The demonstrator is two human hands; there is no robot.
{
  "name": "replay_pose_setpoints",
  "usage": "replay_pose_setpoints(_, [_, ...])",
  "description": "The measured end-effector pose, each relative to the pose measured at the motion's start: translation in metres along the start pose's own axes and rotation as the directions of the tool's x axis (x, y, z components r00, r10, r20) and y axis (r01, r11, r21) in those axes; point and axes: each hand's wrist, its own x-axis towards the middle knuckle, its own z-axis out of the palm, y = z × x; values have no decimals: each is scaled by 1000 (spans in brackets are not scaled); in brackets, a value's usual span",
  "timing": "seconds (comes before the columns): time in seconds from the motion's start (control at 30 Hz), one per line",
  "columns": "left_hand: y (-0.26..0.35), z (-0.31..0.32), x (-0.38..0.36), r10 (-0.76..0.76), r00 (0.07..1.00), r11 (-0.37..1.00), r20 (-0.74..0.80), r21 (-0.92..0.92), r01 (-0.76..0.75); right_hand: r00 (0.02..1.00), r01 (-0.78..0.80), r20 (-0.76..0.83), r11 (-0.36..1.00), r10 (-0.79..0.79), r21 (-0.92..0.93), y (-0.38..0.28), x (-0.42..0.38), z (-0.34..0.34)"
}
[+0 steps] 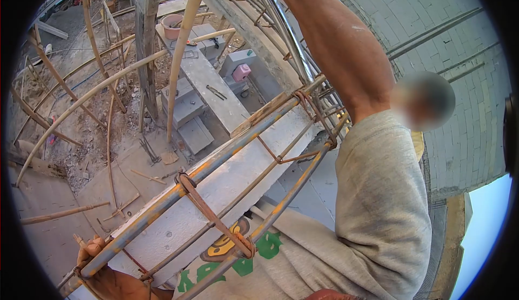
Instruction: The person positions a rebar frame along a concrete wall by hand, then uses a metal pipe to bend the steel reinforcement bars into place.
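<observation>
My left hand [100,270] is at the bottom left, closed around the near end of a rusty rebar cage [216,165]. The cage has long grey bars with yellow paint marks, bound by bent stirrups [213,216]. It runs from my hand up to the right, over a pale concrete beam [216,192]. My right hand is not in view. Close on my right, a person in a grey T-shirt [378,208] raises a bare arm [335,46] to the top edge, where its hand is cut off.
Curved rebar and wooden poles [178,57] form scaffolding over the drop on the left. Far below are concrete blocks [203,78], a pink bucket [172,25], rubble and scattered tools. A block wall [448,40] rises on the right.
</observation>
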Motion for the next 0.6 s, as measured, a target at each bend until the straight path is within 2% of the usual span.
replay_pose_setpoints(0.03, [1, 0, -2, 1, 1000, 1000, -4, -3, -1, 999, -23, -29, 998, 25, 55, -2, 2, 11])
replay_pose_setpoints(0.13, [6, 1, -7, -8, 1000, 1000, -12, -9, 8, 999, 13, -34, 996, -16, -90, -5, -2, 31])
replay_pose_setpoints(0.17, [8, 1, -9, -11, 1000, 1000, -8, -10, 11, 1000, -9, -23, 997, 7, -74, -15, -13, 33])
replay_pose_setpoints(0.27, [9, -2, -6, -32, 996, 996, 81, -82, 39, 999, -30, -22, 995, 28, -95, -29, -29, 46])
replay_pose_setpoints(0.3, [7, -4, -3, -39, 991, 990, 129, -130, 56, 997, 56, -37, 990, -62, -130, -29, -32, 51])
replay_pose_setpoints(0.33, [1, -12, 4, -56, 963, 969, 264, -218, 116, 997, 56, 55, 987, -49, -149, -39, -39, 49])
replay_pose_setpoints(0.4, [-12, -32, 23, -31, 850, 899, 526, -357, 254, 958, 104, -216, 930, -189, -352, -26, -32, 84])
replay_pose_setpoints(0.43, [-18, -37, 35, 26, 760, 855, 650, -407, 320, 994, 51, -79, 944, -80, -325, -38, -37, 76])
replay_pose_setpoints(0.47, [-20, -37, 48, 56, 731, 862, 680, -402, 308, 998, -25, 46, 955, 41, -296, -48, -50, 66])
replay_pose_setpoints(0.5, [-21, -37, 61, 87, 700, 869, 709, -398, 295, 1000, 26, 16, 957, -22, -290, -42, -51, 75])
replay_pose_setpoints(0.57, [-48, -49, 72, 112, 833, 938, 542, -334, 91, 999, -41, 20, 971, 47, -237, -49, -58, 80])
replay_pose_setpoints(0.6, [-42, -38, 86, 155, 813, 936, 561, -347, 61, 999, -9, 30, 981, 15, -195, -50, -60, 76])
